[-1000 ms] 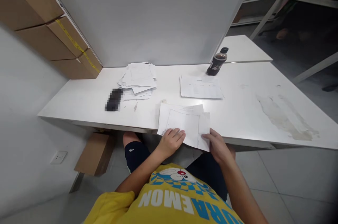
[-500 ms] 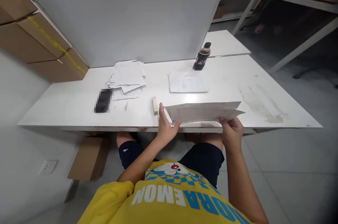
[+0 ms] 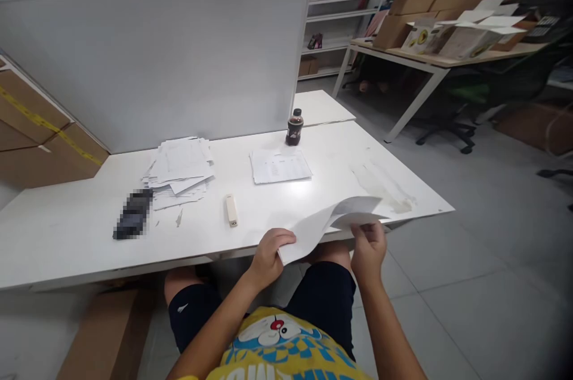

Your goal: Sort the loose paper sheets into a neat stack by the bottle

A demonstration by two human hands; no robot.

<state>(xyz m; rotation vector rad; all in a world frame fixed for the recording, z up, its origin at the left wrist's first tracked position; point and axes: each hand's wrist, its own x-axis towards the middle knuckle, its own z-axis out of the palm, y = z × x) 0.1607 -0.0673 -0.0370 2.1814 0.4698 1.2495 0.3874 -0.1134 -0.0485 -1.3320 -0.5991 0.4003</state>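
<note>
Your bottle [image 3: 294, 129] stands on the desk [image 3: 331, 156]. Just before it, on your side, lies a paper stack [image 3: 281, 166]. Left of the bottle sits a paper pile [image 3: 179, 162]; left and nearer you, a stapler [image 3: 231, 211]. Nearest you, mostly right of the bottle, your left hand [image 3: 270, 253] and right hand [image 3: 369, 249] hold sheets [image 3: 312, 233]. The whiteboard [image 3: 179, 70] rises behind it, leftward; far left stand boxes [image 3: 76, 150]. Shelves [image 3: 344, 14] lie well behind the bottle.

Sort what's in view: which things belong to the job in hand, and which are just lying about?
In the job:
paper sheets, held by left hand and right hand
probably the messy pile and neat pile

Apparently lying about:
bottle
cardboard boxes
small cream object, use unclear
</note>
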